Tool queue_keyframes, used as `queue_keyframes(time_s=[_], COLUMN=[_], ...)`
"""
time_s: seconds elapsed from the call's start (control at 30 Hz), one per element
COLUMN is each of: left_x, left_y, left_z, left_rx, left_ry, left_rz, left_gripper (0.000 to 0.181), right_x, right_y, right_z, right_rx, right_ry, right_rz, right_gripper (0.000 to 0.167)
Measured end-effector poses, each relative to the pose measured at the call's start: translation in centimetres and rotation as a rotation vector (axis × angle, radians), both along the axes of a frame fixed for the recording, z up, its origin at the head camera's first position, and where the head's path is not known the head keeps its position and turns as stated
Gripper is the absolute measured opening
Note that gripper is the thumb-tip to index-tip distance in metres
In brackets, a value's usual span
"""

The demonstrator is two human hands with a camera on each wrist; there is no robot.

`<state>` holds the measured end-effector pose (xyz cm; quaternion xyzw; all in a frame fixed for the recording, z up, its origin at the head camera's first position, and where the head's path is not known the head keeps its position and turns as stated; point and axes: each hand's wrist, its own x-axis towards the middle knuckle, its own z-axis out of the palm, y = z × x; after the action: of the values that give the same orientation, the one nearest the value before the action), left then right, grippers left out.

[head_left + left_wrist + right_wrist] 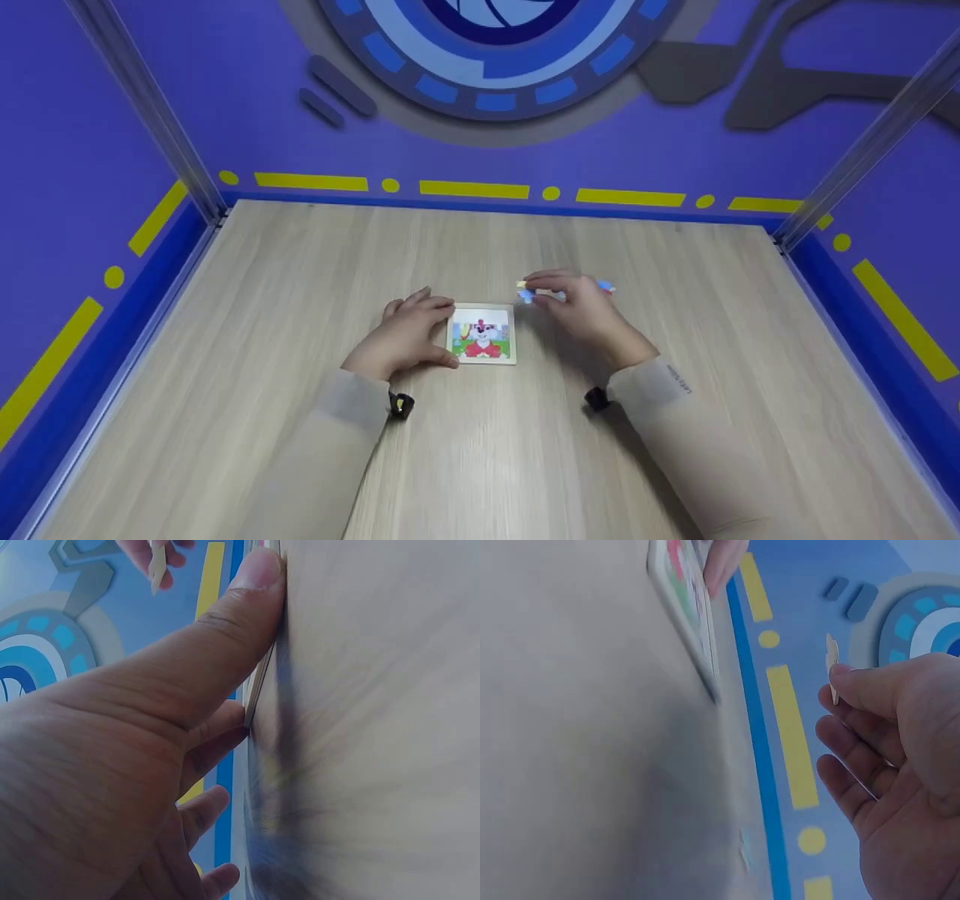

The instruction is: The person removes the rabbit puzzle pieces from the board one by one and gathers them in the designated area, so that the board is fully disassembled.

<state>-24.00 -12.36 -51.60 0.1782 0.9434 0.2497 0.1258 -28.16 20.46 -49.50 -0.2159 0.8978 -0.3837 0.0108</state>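
A square wooden jigsaw puzzle tray (pixel 515 335) lies on the table, with a cartoon animal in red partly assembled inside it and a pale bare strip along its far side. My left hand (pixel 405 334) holds the tray at its left side, thumb by the near corner and a finger by the far corner. Just right of the tray and above the table, my right hand (pixel 589 311) pinches a puzzle piece (pixel 526 294) between thumb and fingertips. The right wrist view shows that thin wooden piece (pixel 832 664) nearly edge-on.
Past the right hand, another puzzle piece (pixel 606 287) lies on the wood-grain table (pixel 480 465), partly hidden by the hand. Blue printed panels (pixel 480 161) with yellow marks enclose the table at the back and both sides.
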Motion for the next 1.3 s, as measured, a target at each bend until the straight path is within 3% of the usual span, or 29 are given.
queue_keyframes(time_s=[0.4,0.7,1.03,1.3], left_x=[-0.2,0.0,0.1,0.2], left_y=[0.0,0.0,0.1,0.1], left_z=[-0.3,-0.2,-0.1,0.0], left_rx=[-0.008,-0.016,0.01,0.009], left_ry=[0.009,0.011,-0.001,0.002], left_rz=[-0.006,-0.005,-0.001,0.006], left_gripper=[0.102,0.101,0.1,0.1], right_x=[-1.7,-2.3,-3.3,-3.7], right_y=[7.7,12.2,15.2,16.4], right_z=[0.2,-0.5,-1.8,-2.2], right_rx=[0.022,0.064,0.115,0.159], right_ry=[0.007,-0.112,-0.182,-0.172], right_rz=[-0.121,-0.217,-0.238,-0.243], right_gripper=[0.032,0.037,0.039,0.038])
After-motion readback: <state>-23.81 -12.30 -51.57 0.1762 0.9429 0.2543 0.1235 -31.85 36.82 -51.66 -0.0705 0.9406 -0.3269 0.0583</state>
